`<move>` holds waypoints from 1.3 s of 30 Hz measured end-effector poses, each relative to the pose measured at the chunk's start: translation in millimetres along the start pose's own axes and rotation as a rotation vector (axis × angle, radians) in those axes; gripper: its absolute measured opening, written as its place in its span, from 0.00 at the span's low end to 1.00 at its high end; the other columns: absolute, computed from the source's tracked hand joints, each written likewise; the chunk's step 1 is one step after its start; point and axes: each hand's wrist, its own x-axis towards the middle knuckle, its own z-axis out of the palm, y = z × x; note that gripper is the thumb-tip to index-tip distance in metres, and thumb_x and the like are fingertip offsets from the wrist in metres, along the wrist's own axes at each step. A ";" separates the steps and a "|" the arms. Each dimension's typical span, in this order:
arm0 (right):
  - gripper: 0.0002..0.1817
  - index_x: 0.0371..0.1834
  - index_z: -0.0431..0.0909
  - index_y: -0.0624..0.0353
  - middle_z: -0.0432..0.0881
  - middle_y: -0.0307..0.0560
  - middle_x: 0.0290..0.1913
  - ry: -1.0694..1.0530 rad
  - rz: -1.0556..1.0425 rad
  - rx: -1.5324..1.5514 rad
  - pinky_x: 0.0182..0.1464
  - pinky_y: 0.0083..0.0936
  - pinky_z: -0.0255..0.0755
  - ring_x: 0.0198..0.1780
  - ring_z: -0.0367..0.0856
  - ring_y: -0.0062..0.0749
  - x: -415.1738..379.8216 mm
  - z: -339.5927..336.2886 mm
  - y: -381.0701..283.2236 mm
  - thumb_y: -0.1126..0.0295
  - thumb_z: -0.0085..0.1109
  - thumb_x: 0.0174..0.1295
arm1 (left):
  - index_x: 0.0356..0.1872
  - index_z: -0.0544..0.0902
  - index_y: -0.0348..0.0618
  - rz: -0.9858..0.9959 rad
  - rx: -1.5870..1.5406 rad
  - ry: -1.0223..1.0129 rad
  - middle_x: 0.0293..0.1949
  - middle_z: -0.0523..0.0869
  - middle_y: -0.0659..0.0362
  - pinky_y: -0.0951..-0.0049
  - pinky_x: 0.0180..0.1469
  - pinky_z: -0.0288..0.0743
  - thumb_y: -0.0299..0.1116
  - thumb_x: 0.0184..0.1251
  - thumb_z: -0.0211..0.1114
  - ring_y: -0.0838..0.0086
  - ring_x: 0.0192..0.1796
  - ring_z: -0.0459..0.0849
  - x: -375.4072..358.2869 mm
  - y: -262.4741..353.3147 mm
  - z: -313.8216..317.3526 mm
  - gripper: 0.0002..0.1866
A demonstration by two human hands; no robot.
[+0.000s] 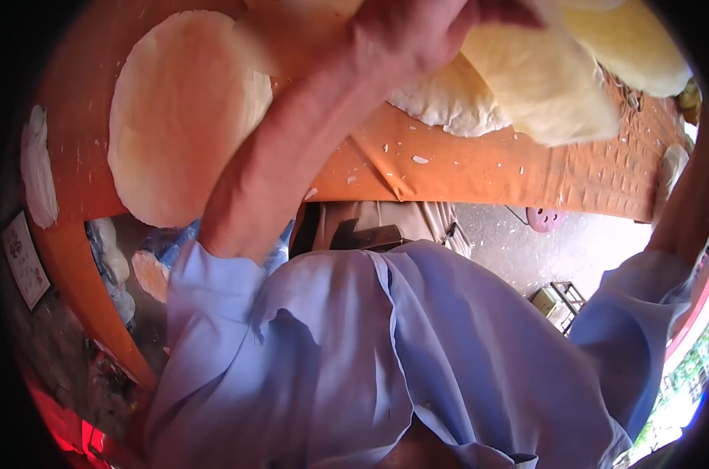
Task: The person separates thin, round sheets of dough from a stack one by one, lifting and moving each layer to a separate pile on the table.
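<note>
My left forearm reaches up across the view, and my left hand [421,35] is at the top edge, partly cut off and smeared by motion. Just under and beyond it lies a flat, pale yellow piece [546,82] with a ragged edge, also blurred; whether my fingers grip it I cannot tell. A similar piece [448,98] is partly covered by it. Left of my forearm a large oval pale piece [182,117] rests flat, with another piece [292,35] beside it behind my wrist. My right arm runs up the right edge, its hand out of sight.
The orange-covered table [354,172] carries scattered white flakes. Another yellow piece [636,47] lies at the upper right, and a white strip [38,168] at the far left. Below the table's edge are a pink perforated object [546,219] and a small dark frame [567,297] on the floor.
</note>
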 end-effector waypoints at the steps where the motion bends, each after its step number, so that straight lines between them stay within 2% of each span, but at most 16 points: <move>1: 0.11 0.43 0.82 0.50 0.83 0.56 0.37 0.021 -0.011 -0.014 0.40 0.40 0.76 0.39 0.82 0.51 -3.5 -13.6 -4.2 0.64 0.54 0.60 | 0.43 0.78 0.30 0.078 -0.057 -0.121 0.37 0.87 0.52 0.66 0.52 0.80 0.29 0.62 0.59 0.68 0.41 0.86 15.6 24.5 10.9 0.12; 4: 0.10 0.41 0.82 0.50 0.82 0.56 0.35 0.049 -0.046 -0.028 0.38 0.40 0.76 0.36 0.82 0.52 -11.6 -42.3 -16.3 0.64 0.54 0.61 | 0.38 0.79 0.31 0.152 -0.089 0.104 0.34 0.86 0.52 0.65 0.48 0.83 0.27 0.64 0.57 0.67 0.36 0.87 -3.5 30.2 37.2 0.09; 8: 0.08 0.38 0.82 0.50 0.82 0.56 0.31 -0.026 -0.122 0.006 0.36 0.41 0.75 0.34 0.81 0.53 -39.7 -51.8 -63.7 0.64 0.54 0.62 | 0.30 0.81 0.32 -0.149 -0.111 0.496 0.33 0.85 0.55 0.65 0.44 0.84 0.29 0.65 0.57 0.68 0.35 0.86 -92.2 -41.8 9.0 0.10; 12: 0.06 0.32 0.81 0.51 0.80 0.54 0.24 -0.303 -0.201 0.297 0.29 0.42 0.73 0.27 0.80 0.53 -104.7 -2.3 -168.8 0.67 0.54 0.61 | 0.35 0.83 0.34 -0.706 -0.023 0.626 0.35 0.86 0.53 0.65 0.45 0.83 0.31 0.65 0.61 0.69 0.39 0.86 -175.2 -115.2 -18.6 0.09; 14: 0.06 0.30 0.81 0.53 0.80 0.53 0.23 -0.600 -0.175 0.582 0.31 0.40 0.74 0.27 0.80 0.52 -145.6 33.0 -199.1 0.72 0.53 0.53 | 0.37 0.83 0.34 -0.726 -0.031 0.664 0.35 0.86 0.53 0.67 0.45 0.82 0.33 0.64 0.63 0.70 0.38 0.85 -184.2 -113.1 -12.3 0.11; 15: 0.06 0.30 0.81 0.56 0.81 0.52 0.23 -0.596 -0.308 0.444 0.32 0.40 0.74 0.27 0.81 0.51 -154.5 42.4 -208.2 0.73 0.54 0.51 | 0.38 0.83 0.33 -0.744 -0.040 0.684 0.35 0.86 0.54 0.68 0.45 0.82 0.34 0.63 0.64 0.71 0.37 0.85 -189.4 -112.2 -10.0 0.12; 19: 0.04 0.28 0.80 0.56 0.82 0.52 0.26 -0.507 -0.257 0.439 0.33 0.40 0.74 0.28 0.81 0.49 -141.9 9.1 -205.6 0.73 0.55 0.52 | 0.43 0.83 0.31 -0.885 0.231 0.586 0.39 0.87 0.51 0.73 0.44 0.79 0.38 0.63 0.65 0.71 0.38 0.85 -189.4 -99.1 -4.7 0.17; 22: 0.05 0.27 0.80 0.57 0.80 0.51 0.22 -0.508 -0.244 0.572 0.29 0.37 0.73 0.24 0.80 0.45 -165.3 -5.6 -226.5 0.72 0.55 0.52 | 0.43 0.83 0.31 -0.906 0.264 0.491 0.38 0.87 0.51 0.72 0.43 0.79 0.38 0.62 0.65 0.70 0.37 0.85 -186.7 -101.8 -1.6 0.17; 23: 0.05 0.25 0.80 0.57 0.80 0.49 0.21 -0.551 -0.296 0.566 0.28 0.36 0.73 0.22 0.79 0.43 -174.2 0.0 -232.1 0.72 0.54 0.54 | 0.44 0.79 0.27 -0.841 0.270 0.517 0.35 0.86 0.50 0.72 0.34 0.82 0.32 0.60 0.65 0.71 0.30 0.85 -186.5 -101.8 0.7 0.17; 27: 0.10 0.27 0.80 0.55 0.78 0.45 0.18 -0.739 -0.096 0.498 0.24 0.32 0.71 0.18 0.77 0.33 -158.9 -5.5 -222.9 0.67 0.53 0.65 | 0.47 0.78 0.31 -0.713 0.083 0.640 0.40 0.84 0.52 0.69 0.39 0.81 0.33 0.63 0.64 0.72 0.35 0.85 -208.1 -101.4 -15.9 0.17; 29: 0.07 0.30 0.81 0.55 0.81 0.42 0.23 -0.450 -0.113 0.444 0.25 0.32 0.72 0.23 0.80 0.34 -136.5 -51.7 -222.3 0.68 0.56 0.62 | 0.48 0.78 0.38 -0.668 -0.123 0.834 0.44 0.83 0.58 0.65 0.49 0.79 0.33 0.64 0.64 0.75 0.42 0.84 -216.9 -92.5 -23.4 0.14; 30: 0.07 0.36 0.84 0.56 0.82 0.49 0.26 -0.262 -0.163 0.531 0.28 0.32 0.74 0.25 0.82 0.38 -133.9 -59.8 -218.6 0.66 0.59 0.64 | 0.48 0.78 0.39 -0.602 -0.123 0.868 0.44 0.83 0.59 0.65 0.50 0.79 0.33 0.64 0.63 0.75 0.43 0.84 -217.7 -92.5 -30.1 0.14; 32: 0.05 0.37 0.83 0.56 0.83 0.47 0.29 -0.272 -0.211 0.472 0.30 0.31 0.75 0.28 0.83 0.37 -155.0 -68.9 -228.5 0.71 0.59 0.62 | 0.48 0.78 0.40 -0.469 -0.121 0.937 0.43 0.83 0.59 0.64 0.52 0.79 0.32 0.65 0.62 0.74 0.43 0.83 -224.0 -95.4 -41.6 0.13; 34: 0.10 0.37 0.81 0.53 0.81 0.46 0.29 -0.484 -0.270 0.513 0.34 0.36 0.75 0.32 0.82 0.41 -194.0 -40.0 -248.2 0.78 0.55 0.53 | 0.50 0.77 0.41 -0.386 -0.185 0.916 0.46 0.83 0.59 0.62 0.53 0.79 0.32 0.69 0.58 0.73 0.47 0.82 -219.5 -86.8 -36.5 0.12; 36: 0.05 0.31 0.79 0.54 0.82 0.48 0.30 -0.763 -0.295 0.534 0.34 0.38 0.75 0.31 0.81 0.45 -241.6 11.9 -263.3 0.76 0.57 0.52 | 0.51 0.76 0.41 -0.381 -0.250 0.954 0.48 0.82 0.58 0.62 0.53 0.79 0.32 0.70 0.56 0.72 0.48 0.82 -224.3 -87.9 -43.1 0.12; 39: 0.04 0.31 0.79 0.54 0.81 0.46 0.29 -0.740 -0.246 0.529 0.33 0.37 0.75 0.31 0.82 0.44 -245.0 7.0 -270.5 0.74 0.58 0.51 | 0.57 0.73 0.40 -0.385 -0.272 0.910 0.52 0.81 0.56 0.61 0.56 0.77 0.36 0.72 0.53 0.69 0.52 0.82 -230.8 -83.9 -48.5 0.17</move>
